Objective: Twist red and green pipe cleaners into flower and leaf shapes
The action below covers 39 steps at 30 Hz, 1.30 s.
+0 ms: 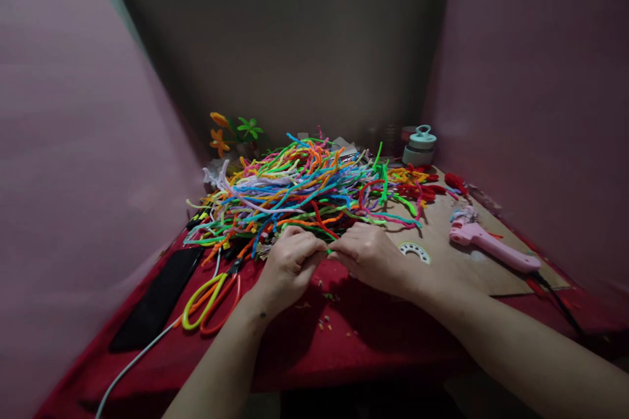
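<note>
My left hand (296, 260) and my right hand (366, 255) meet at the near edge of a large heap of colourful pipe cleaners (295, 190). Fingertips of both hands are pinched together on a short bit of green pipe cleaner (329, 251), most of which the fingers hide. To the left of my left hand lies a pair of scissors (209, 301) with yellow and red handles. A white ring-shaped piece with holes (415, 251) lies beside my right wrist.
A black phone-like slab (157, 298) and a white cable (135, 360) lie at left on the red cloth (339, 357). At right a pink glue gun (496, 249) rests on a brown board (462, 275). Behind stand a mint-lidded jar (420, 147) and pipe-cleaner flowers (221, 134).
</note>
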Each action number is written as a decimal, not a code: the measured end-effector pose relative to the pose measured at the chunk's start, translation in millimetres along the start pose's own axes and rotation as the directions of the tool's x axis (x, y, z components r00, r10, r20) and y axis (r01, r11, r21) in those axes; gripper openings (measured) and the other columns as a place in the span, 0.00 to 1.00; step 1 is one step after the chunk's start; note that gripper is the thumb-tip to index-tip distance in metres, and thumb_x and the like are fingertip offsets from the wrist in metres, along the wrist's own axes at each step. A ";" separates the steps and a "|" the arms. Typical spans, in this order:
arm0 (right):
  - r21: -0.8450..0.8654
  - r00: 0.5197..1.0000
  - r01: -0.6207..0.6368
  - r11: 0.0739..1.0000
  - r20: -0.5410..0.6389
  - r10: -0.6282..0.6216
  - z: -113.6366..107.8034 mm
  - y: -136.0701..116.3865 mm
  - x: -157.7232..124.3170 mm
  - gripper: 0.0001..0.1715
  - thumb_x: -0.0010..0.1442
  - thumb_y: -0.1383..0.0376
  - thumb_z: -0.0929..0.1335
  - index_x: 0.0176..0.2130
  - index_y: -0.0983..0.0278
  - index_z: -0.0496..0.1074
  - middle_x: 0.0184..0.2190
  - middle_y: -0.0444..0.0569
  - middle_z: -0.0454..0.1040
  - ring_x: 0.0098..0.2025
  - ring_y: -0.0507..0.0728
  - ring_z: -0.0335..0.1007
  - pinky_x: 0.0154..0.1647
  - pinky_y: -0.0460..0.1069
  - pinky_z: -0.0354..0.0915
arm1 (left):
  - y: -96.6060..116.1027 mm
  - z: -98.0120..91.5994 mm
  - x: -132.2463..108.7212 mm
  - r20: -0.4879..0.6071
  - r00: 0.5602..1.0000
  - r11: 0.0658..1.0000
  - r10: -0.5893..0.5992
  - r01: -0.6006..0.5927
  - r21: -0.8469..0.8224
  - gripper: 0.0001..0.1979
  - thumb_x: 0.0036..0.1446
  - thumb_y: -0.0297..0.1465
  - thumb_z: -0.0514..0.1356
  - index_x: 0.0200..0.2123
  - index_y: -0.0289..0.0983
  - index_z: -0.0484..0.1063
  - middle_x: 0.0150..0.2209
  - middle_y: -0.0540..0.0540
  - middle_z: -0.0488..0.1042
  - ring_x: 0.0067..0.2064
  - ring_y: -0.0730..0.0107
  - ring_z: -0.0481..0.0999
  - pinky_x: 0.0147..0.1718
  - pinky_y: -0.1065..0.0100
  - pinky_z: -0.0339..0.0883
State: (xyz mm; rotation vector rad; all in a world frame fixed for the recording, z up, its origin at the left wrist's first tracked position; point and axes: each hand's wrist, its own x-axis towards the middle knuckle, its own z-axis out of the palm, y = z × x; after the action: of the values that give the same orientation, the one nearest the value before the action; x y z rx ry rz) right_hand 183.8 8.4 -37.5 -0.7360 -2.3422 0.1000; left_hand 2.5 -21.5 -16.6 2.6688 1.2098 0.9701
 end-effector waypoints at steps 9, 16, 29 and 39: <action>0.565 0.791 -0.606 0.560 0.500 0.352 -1.0 -6.8 6.8 0.11 0.53 0.68 0.63 0.21 0.66 0.67 0.16 0.42 0.67 0.18 0.48 0.61 0.20 0.43 0.56 | -11.9 7.7 -1.5 0.153 0.970 0.932 0.188 -0.226 0.285 0.13 0.59 0.24 0.47 0.27 0.36 0.68 0.23 0.50 0.68 0.27 0.73 0.65 0.41 0.63 0.58; 0.705 0.804 -0.564 0.430 0.351 0.480 12.5 -8.8 2.0 0.12 0.53 0.66 0.63 0.20 0.66 0.65 0.14 0.42 0.66 0.16 0.48 0.58 0.19 0.44 0.55 | 1.4 -4.6 -1.7 -0.030 0.980 0.884 0.195 -0.163 0.438 0.08 0.57 0.26 0.52 0.38 0.37 0.70 0.36 0.45 0.74 0.40 0.66 0.70 0.51 0.54 0.53; 0.873 0.835 -0.377 0.311 0.174 0.522 8.7 -23.1 2.2 0.12 0.55 0.62 0.66 0.25 0.67 0.69 0.19 0.44 0.69 0.22 0.48 0.62 0.28 0.45 0.58 | 8.6 18.8 7.5 0.026 0.743 0.447 -0.668 0.429 -0.785 0.10 0.48 0.35 0.62 0.24 0.33 0.72 0.17 0.54 0.63 0.20 0.80 0.59 0.19 0.75 0.52; 0.810 0.810 -0.495 0.315 0.298 0.505 4.5 -22.8 5.8 0.13 0.52 0.62 0.66 0.22 0.67 0.69 0.17 0.43 0.69 0.20 0.48 0.58 0.24 0.45 0.54 | 1.0 8.7 8.1 0.124 0.751 0.232 -0.649 0.351 -0.907 0.09 0.46 0.32 0.64 0.31 0.34 0.71 0.17 0.55 0.62 0.16 0.84 0.54 0.16 0.77 0.46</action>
State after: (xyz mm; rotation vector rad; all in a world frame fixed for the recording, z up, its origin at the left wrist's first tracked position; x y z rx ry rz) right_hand 166.5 -7.1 -31.7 -0.8549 -1.5661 1.4629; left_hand 12.1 -14.8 -19.0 1.1533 1.0054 1.3460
